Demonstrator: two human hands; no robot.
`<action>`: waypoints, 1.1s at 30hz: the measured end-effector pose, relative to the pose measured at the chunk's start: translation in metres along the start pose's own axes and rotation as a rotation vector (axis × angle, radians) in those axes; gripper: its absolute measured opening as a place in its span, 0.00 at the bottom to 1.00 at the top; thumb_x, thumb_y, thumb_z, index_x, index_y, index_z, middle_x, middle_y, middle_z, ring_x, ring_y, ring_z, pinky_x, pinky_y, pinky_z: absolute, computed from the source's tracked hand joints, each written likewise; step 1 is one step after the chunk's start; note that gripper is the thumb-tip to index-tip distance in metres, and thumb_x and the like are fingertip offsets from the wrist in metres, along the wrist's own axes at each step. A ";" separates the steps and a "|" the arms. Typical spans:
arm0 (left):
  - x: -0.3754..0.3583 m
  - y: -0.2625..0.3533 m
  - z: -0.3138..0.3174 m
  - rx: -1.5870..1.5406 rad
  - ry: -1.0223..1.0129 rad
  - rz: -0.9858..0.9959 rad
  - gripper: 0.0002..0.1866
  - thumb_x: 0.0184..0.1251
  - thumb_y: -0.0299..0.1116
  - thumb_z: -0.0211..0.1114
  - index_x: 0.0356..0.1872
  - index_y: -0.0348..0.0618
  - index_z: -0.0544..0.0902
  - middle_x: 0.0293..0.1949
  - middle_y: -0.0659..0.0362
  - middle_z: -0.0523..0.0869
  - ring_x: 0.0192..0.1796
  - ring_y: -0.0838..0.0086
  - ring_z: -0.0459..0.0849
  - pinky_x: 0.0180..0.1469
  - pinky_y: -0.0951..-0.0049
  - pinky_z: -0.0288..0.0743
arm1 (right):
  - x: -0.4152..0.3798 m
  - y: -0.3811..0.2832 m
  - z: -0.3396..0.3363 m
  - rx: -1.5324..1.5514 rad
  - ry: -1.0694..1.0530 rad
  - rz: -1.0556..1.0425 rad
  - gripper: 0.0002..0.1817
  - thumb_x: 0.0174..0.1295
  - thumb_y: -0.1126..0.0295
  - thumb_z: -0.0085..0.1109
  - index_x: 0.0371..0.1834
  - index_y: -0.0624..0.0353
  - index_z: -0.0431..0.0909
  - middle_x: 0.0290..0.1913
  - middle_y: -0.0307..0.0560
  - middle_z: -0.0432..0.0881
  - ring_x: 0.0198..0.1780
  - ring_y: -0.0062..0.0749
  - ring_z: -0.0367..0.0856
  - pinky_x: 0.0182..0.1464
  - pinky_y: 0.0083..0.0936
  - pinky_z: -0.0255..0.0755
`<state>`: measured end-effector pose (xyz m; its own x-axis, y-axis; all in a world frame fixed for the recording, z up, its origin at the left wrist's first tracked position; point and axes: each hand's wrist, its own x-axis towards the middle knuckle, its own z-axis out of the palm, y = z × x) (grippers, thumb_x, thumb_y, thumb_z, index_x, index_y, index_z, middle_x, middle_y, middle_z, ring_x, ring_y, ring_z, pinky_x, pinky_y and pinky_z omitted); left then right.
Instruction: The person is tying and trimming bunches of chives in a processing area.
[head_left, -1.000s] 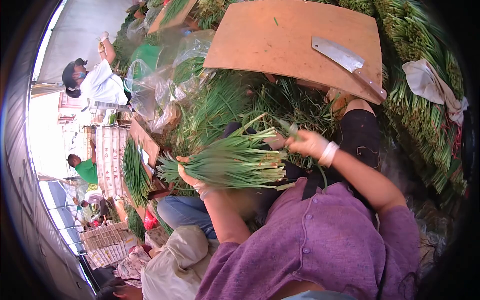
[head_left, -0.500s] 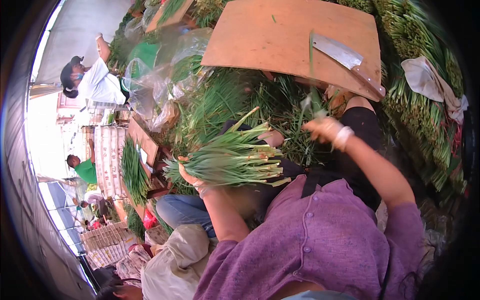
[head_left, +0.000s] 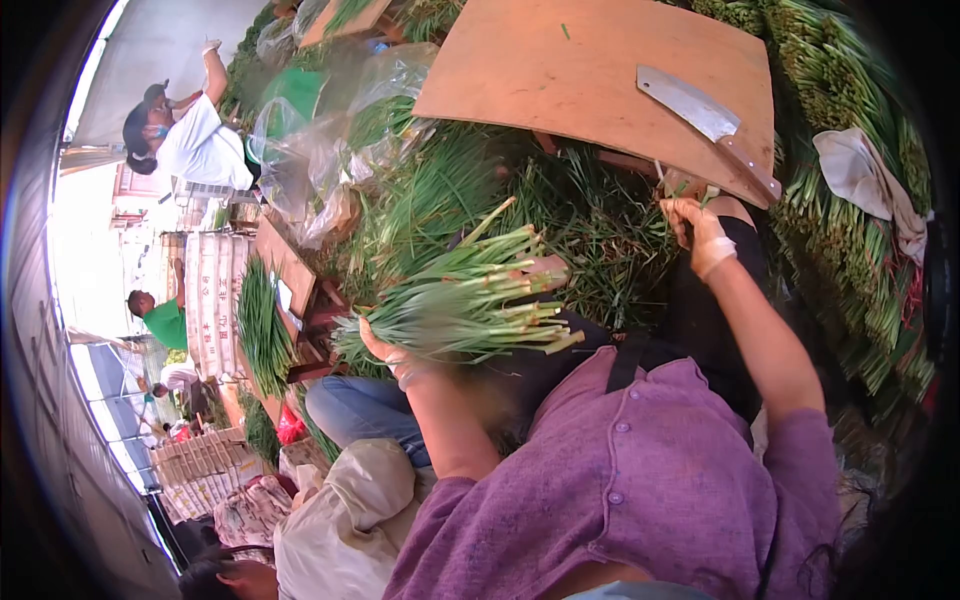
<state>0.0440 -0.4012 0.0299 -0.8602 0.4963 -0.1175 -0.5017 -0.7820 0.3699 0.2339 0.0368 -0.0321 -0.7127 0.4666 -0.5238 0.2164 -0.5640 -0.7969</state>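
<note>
My left hand (head_left: 392,358) grips a thick bunch of green onions (head_left: 465,305) by its underside, the cut ends pointing right, held above my lap. My right hand (head_left: 698,226), with a white band at the wrist, is stretched out to the near edge of the wooden cutting board (head_left: 560,75). Its fingers are curled around a few thin green stalks (head_left: 684,187) just below the cleaver's handle. The cleaver (head_left: 708,122) lies flat on the board.
Loose green onions (head_left: 590,225) are heaped between my lap and the board, with more stacked along the right (head_left: 850,240). A pale cloth (head_left: 868,180) lies on that stack. Clear plastic bags (head_left: 320,150) sit at left. Other people work beyond, one in white (head_left: 195,140).
My right hand left the bunch, swung up and right with stalks, and now rests by the board's edge. The bunch in my left hand tilted slightly upward.
</note>
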 end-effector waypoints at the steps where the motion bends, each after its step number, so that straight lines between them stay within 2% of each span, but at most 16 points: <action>1: -0.002 0.002 -0.004 -0.003 0.005 0.001 0.39 0.59 0.61 0.54 0.65 0.43 0.66 0.64 0.47 0.69 0.60 0.53 0.71 0.63 0.44 0.63 | -0.015 -0.007 -0.004 -0.172 -0.083 -0.016 0.14 0.61 0.58 0.53 0.36 0.56 0.83 0.18 0.29 0.70 0.17 0.12 0.62 0.20 0.14 0.53; 3: -0.002 -0.006 0.008 0.277 0.147 0.150 0.39 0.60 0.60 0.54 0.66 0.42 0.65 0.65 0.47 0.68 0.59 0.54 0.72 0.62 0.45 0.65 | -0.061 -0.030 0.034 -0.460 -0.358 0.167 0.18 0.63 0.54 0.52 0.35 0.57 0.84 0.22 0.34 0.78 0.20 0.15 0.69 0.22 0.14 0.58; 5: -0.001 -0.017 0.028 0.299 0.169 0.203 0.36 0.60 0.59 0.54 0.63 0.43 0.68 0.63 0.47 0.70 0.57 0.54 0.74 0.60 0.46 0.67 | -0.085 -0.017 0.065 -0.432 -0.595 0.322 0.21 0.63 0.50 0.53 0.37 0.58 0.85 0.25 0.38 0.82 0.20 0.19 0.72 0.24 0.16 0.65; 8: 0.003 -0.020 0.042 0.354 0.211 0.324 0.30 0.61 0.56 0.54 0.58 0.44 0.75 0.59 0.48 0.75 0.53 0.54 0.78 0.57 0.47 0.70 | -0.103 0.021 0.103 -0.348 -0.729 0.279 0.16 0.63 0.56 0.57 0.35 0.59 0.85 0.27 0.39 0.83 0.23 0.18 0.73 0.27 0.17 0.67; 10: 0.008 -0.014 0.038 0.369 0.236 0.400 0.32 0.62 0.55 0.50 0.66 0.55 0.69 0.52 0.50 0.80 0.50 0.52 0.79 0.52 0.47 0.74 | -0.104 0.023 0.109 -0.337 -0.726 0.233 0.15 0.63 0.59 0.58 0.33 0.61 0.83 0.29 0.39 0.85 0.27 0.16 0.73 0.30 0.17 0.68; 12: 0.004 -0.013 0.037 0.356 0.263 0.379 0.31 0.62 0.55 0.50 0.67 0.57 0.68 0.51 0.50 0.80 0.50 0.53 0.79 0.52 0.48 0.74 | -0.091 0.003 0.082 -0.501 -0.706 0.067 0.13 0.63 0.62 0.56 0.32 0.61 0.83 0.31 0.41 0.86 0.31 0.20 0.79 0.33 0.22 0.72; 13: 0.001 -0.012 0.036 0.339 0.293 0.362 0.32 0.63 0.54 0.50 0.68 0.59 0.66 0.51 0.50 0.80 0.50 0.53 0.79 0.52 0.48 0.74 | -0.072 0.007 0.055 -0.651 -0.645 -0.158 0.14 0.61 0.60 0.57 0.32 0.60 0.83 0.33 0.47 0.86 0.33 0.31 0.83 0.37 0.29 0.75; 14: -0.002 -0.012 0.034 0.336 0.290 0.359 0.32 0.63 0.54 0.50 0.68 0.59 0.66 0.51 0.50 0.80 0.50 0.53 0.79 0.52 0.48 0.74 | -0.060 -0.008 0.033 -1.183 -0.449 -0.323 0.15 0.58 0.56 0.58 0.33 0.57 0.83 0.33 0.52 0.85 0.36 0.42 0.84 0.40 0.33 0.76; 16: -0.007 -0.014 0.027 0.297 0.281 0.255 0.29 0.62 0.56 0.49 0.61 0.52 0.73 0.52 0.49 0.80 0.51 0.53 0.78 0.54 0.48 0.72 | -0.019 -0.007 -0.011 -1.967 -0.308 -0.144 0.12 0.53 0.57 0.62 0.36 0.49 0.85 0.32 0.50 0.84 0.41 0.47 0.83 0.45 0.37 0.77; 19: -0.010 -0.032 0.044 0.306 0.431 0.201 0.30 0.60 0.60 0.50 0.51 0.45 0.78 0.52 0.49 0.80 0.52 0.52 0.77 0.56 0.46 0.70 | -0.029 -0.005 0.015 -1.541 -0.286 -0.486 0.28 0.50 0.57 0.65 0.57 0.51 0.75 0.51 0.54 0.79 0.53 0.48 0.78 0.53 0.36 0.74; 23: -0.007 -0.038 0.047 0.277 0.407 0.176 0.33 0.56 0.63 0.54 0.50 0.45 0.79 0.52 0.50 0.81 0.53 0.51 0.77 0.56 0.45 0.70 | -0.035 0.021 0.108 -1.109 -0.460 -0.491 0.44 0.49 0.56 0.67 0.71 0.46 0.56 0.64 0.54 0.69 0.59 0.51 0.74 0.59 0.35 0.69; 25: -0.007 -0.035 0.049 0.316 0.483 0.161 0.32 0.56 0.63 0.54 0.49 0.45 0.80 0.52 0.50 0.81 0.52 0.51 0.77 0.56 0.45 0.70 | -0.032 0.030 0.139 -0.895 -0.605 -0.131 0.40 0.51 0.57 0.65 0.70 0.43 0.60 0.64 0.51 0.70 0.58 0.49 0.75 0.59 0.34 0.69; 26: -0.004 -0.033 0.044 0.347 0.501 0.216 0.32 0.56 0.63 0.54 0.49 0.45 0.79 0.52 0.50 0.81 0.51 0.51 0.78 0.55 0.45 0.71 | -0.013 0.071 0.141 -0.815 -0.647 -0.473 0.35 0.51 0.58 0.65 0.67 0.40 0.66 0.57 0.49 0.78 0.53 0.48 0.78 0.56 0.34 0.71; 29: -0.001 -0.025 0.023 0.347 0.458 0.242 0.33 0.56 0.63 0.54 0.50 0.45 0.79 0.51 0.49 0.81 0.51 0.50 0.78 0.55 0.45 0.71 | -0.001 0.083 0.130 -0.803 -0.736 -0.271 0.21 0.54 0.61 0.62 0.53 0.45 0.78 0.42 0.47 0.83 0.39 0.43 0.80 0.44 0.32 0.74; 31: -0.004 -0.019 0.012 0.333 0.475 0.242 0.33 0.56 0.63 0.53 0.51 0.45 0.78 0.52 0.49 0.80 0.52 0.50 0.77 0.55 0.44 0.70 | 0.052 0.096 0.081 -1.116 -0.465 -1.282 0.13 0.57 0.60 0.58 0.41 0.53 0.82 0.28 0.46 0.80 0.27 0.34 0.77 0.31 0.28 0.72; 33: -0.007 -0.017 0.009 0.326 0.418 0.226 0.34 0.56 0.63 0.53 0.52 0.45 0.78 0.53 0.49 0.79 0.52 0.49 0.77 0.55 0.43 0.70 | 0.040 0.057 0.054 -0.179 -0.061 0.094 0.15 0.60 0.55 0.58 0.34 0.56 0.81 0.24 0.37 0.77 0.20 0.24 0.71 0.25 0.24 0.67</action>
<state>0.0594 -0.3874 0.0328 -0.9391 0.0870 -0.3324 -0.3039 -0.6617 0.6854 0.1818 -0.0138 -0.0817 -0.7217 0.3719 -0.5838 0.3954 -0.4707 -0.7887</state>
